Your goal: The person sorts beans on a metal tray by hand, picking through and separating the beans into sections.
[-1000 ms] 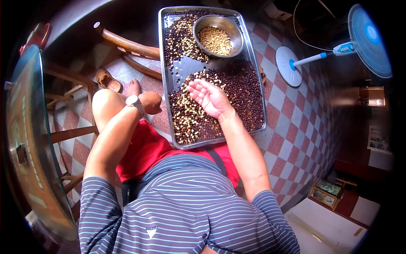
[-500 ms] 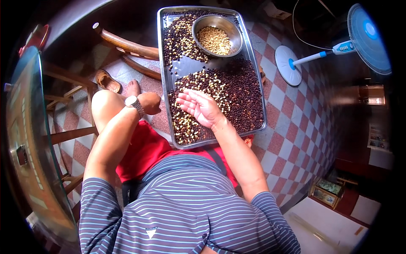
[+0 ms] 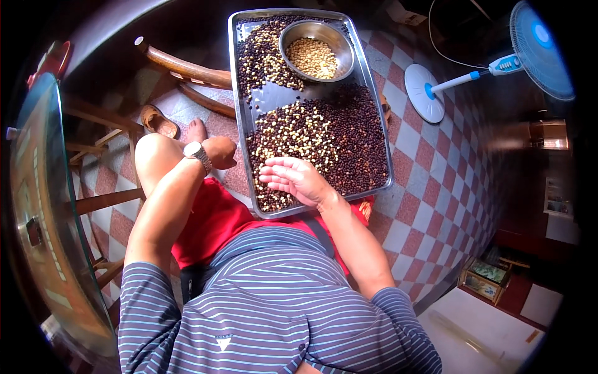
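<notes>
A large metal tray (image 3: 268,96) lies in front of me, spread with small dark beans (image 3: 358,140) and pale cream ones (image 3: 302,128) mixed in on the left side. My right hand (image 3: 294,179) is open, fingers stretched toward the left, over or on the beans near the tray's close edge; nothing shows in its palm. A steel bowl (image 3: 347,62) holding pale beans (image 3: 313,58) stands in the far part of the tray. My left hand (image 3: 219,152), with a watch (image 3: 196,151) on the wrist, rests by my bent knee left of the tray; its fingers are hidden.
A glass-topped table (image 3: 47,206) stands at my left. Curved wooden furniture (image 3: 187,67) reaches the tray's left edge. A brown slipper (image 3: 159,121) lies on the checkered floor (image 3: 430,187). Right of the tray stands a white and blue fan (image 3: 458,84).
My right hand has moved slightly nearer to me and turned a little, its fingers still stretched out. The tray has shifted slightly in view. My left hand stays in place.
</notes>
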`<state>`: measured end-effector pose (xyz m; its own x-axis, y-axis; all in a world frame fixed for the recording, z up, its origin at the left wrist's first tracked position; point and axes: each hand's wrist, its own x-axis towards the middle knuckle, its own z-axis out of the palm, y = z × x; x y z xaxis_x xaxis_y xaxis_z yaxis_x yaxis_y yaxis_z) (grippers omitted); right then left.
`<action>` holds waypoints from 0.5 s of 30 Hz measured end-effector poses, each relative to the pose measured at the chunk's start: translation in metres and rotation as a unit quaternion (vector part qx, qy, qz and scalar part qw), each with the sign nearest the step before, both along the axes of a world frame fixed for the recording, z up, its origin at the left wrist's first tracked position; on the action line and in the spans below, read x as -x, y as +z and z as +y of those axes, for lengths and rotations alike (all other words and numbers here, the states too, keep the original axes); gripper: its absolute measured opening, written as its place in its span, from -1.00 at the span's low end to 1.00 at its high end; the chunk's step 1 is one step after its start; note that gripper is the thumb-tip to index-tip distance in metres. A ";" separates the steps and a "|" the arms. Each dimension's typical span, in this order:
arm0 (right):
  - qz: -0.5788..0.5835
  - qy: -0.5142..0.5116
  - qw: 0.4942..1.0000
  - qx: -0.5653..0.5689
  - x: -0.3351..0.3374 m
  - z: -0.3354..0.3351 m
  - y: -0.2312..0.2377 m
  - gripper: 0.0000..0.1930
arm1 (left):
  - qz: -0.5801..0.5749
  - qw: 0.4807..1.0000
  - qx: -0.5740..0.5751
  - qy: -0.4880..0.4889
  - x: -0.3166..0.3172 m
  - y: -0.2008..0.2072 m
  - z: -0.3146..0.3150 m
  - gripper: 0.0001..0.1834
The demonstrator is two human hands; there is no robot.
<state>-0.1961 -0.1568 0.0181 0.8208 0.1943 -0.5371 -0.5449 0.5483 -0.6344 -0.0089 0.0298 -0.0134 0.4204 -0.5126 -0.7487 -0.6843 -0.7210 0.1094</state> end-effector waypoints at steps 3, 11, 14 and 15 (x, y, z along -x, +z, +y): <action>-0.020 -0.028 0.999 -0.017 0.003 -0.004 0.004 -0.64 | -0.099 0.993 0.007 0.068 0.004 -0.003 0.001 -0.65; 0.003 0.018 1.000 -0.024 0.017 -0.006 0.006 -0.64 | -0.036 0.996 0.054 -0.061 -0.005 -0.017 0.006 -0.66; -0.004 0.049 0.999 -0.008 0.021 -0.006 0.007 -0.64 | -0.041 0.995 0.063 -0.070 -0.004 -0.011 0.006 -0.68; 0.000 0.082 0.996 0.027 0.022 -0.005 0.007 -0.63 | -0.041 0.995 0.063 -0.070 -0.004 -0.011 0.005 -0.68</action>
<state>-0.2185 -0.1617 0.0247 0.7798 0.2971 -0.5510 -0.6251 0.4164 -0.6602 -0.0050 0.0351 -0.0249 0.3943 -0.6580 -0.6416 -0.7878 -0.6015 0.1327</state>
